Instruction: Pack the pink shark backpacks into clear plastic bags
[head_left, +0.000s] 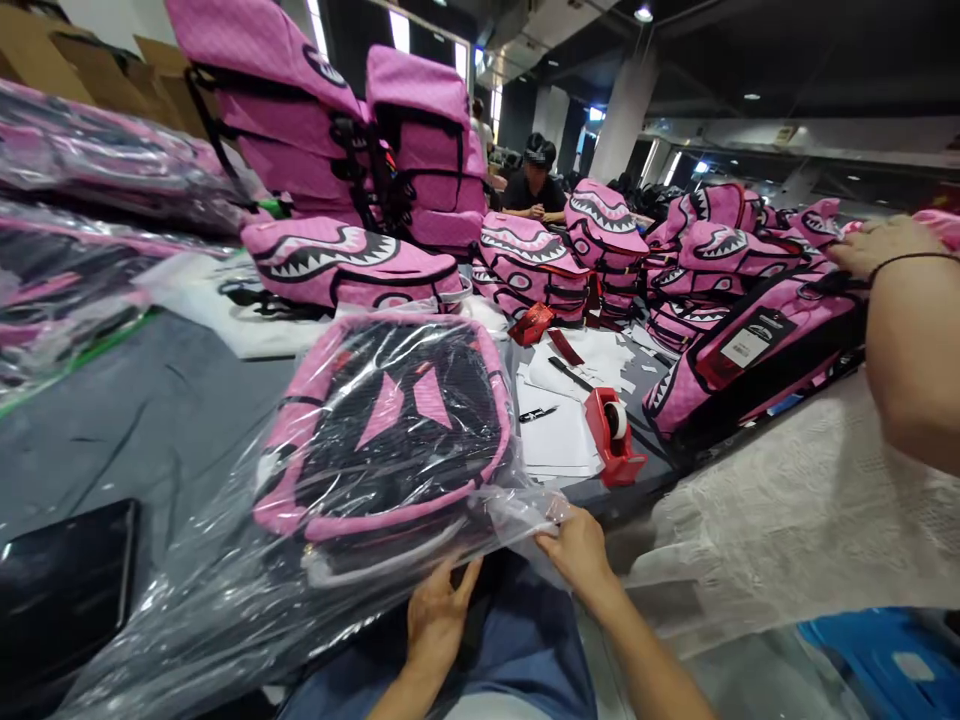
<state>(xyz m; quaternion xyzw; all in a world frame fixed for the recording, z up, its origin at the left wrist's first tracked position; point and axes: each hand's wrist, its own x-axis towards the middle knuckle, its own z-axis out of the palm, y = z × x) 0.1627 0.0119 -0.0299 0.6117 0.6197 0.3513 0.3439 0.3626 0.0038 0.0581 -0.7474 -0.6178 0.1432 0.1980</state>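
A pink and black backpack [405, 420] lies on the table in front of me, back panel up, inside a clear plastic bag [217, 590]. The bag's loose film spreads toward the lower left. My right hand [579, 552] pinches a gathered piece of this film at the backpack's near right corner. Close by, my left hand [439, 612] grips the bag's near edge between thumb and fingers, below the backpack; part of its fingers is hidden.
Right of the backpack are a red tape dispenser [616, 435], white papers [559, 440] and a pen [537, 413]. Pink backpacks [424, 150] are stacked behind. A black tablet-like object [71, 570] lies left. Another person's arm [911, 340] reaches in from the right.
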